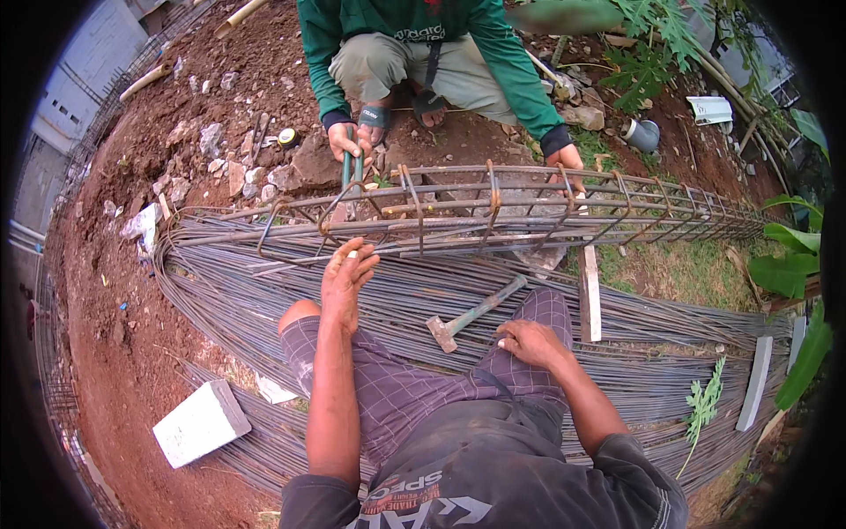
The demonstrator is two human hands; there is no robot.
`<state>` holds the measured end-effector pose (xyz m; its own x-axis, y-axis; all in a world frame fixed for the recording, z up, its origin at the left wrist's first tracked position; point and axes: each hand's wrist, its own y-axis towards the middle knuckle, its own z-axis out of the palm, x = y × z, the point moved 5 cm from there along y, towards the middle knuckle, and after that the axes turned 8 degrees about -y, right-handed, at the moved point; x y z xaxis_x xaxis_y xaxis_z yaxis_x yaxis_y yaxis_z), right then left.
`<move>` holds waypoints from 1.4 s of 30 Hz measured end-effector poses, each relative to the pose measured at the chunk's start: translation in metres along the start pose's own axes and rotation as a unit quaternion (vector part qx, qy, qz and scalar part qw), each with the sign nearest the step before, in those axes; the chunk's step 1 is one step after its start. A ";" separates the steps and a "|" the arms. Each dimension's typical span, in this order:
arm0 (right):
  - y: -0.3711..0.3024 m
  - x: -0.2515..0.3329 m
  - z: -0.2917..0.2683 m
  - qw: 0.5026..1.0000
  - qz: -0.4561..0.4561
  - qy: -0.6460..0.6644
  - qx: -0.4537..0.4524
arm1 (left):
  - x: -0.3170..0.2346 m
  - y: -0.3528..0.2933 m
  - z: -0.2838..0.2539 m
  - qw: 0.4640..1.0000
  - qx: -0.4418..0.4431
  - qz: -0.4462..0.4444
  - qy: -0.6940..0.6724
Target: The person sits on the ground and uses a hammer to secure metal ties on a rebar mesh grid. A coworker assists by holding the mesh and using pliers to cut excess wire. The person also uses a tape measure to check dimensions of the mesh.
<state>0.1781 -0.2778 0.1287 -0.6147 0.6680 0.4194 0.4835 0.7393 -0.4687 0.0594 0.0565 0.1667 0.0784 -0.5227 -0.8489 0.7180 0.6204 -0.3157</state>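
- White block (201,423): lies tilted at the edge of the rod pile (256,282).
- Tape measure (287,137): sits on the soil (115,353), beyond the steel cage (494,201).
- Co-worker's right hand (342,141): grips a green-handled tool (347,167) by the cage's left part.
- Left hand (343,282): reaches to the cage's near lower bar, open, with fingers loosely spread; grips nothing visible; touching the bar or just short of it, cannot tell which.
- Hammer (476,313): rests on the rod pile, between the knees.
- Steel cage: stretches lengthwise beyond the knees, from left of the left hand to far right. Looks heavy, long and awkward; stiff in each bar, likely to twist a little overall; rough with rust rather than slippery, hardly fragile. Best held around the long bars between rings, at two well-separated places, away from bar ends.
- Right hand (529,342): lies slack and palm down on the shorts (546,310), gripping nothing visible.
- Co-worker's left hand (566,159): closes on the cage's upper bars.
- Pale strip (590,295): sticks out from beneath the cage.
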 end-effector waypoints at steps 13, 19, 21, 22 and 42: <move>0.013 -0.010 0.029 0.994 0.086 -0.052 -0.049 | 0.099 0.006 0.017 0.752 0.274 -0.052 0.597; 0.020 -0.009 0.027 0.995 0.073 -0.063 0.013 | 0.102 -0.001 0.029 0.745 0.273 -0.030 0.608; 0.024 -0.013 0.025 0.995 0.068 -0.046 0.061 | 0.074 -0.008 0.041 0.736 0.270 -0.071 0.617; 0.028 -0.011 0.019 0.996 0.054 -0.011 0.072 | 0.058 -0.010 0.046 0.746 0.278 -0.032 0.604; 0.187 0.390 -0.218 0.894 -0.287 -0.345 0.013 | 0.055 0.056 -0.438 0.774 -0.538 0.023 0.331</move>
<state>0.1649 0.1390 0.3745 -0.9990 -0.0387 0.0221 -0.0440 0.9352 -0.3514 -0.1985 0.3187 -0.0836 -0.5417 -0.2914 -0.7885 -0.2957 0.9441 -0.1457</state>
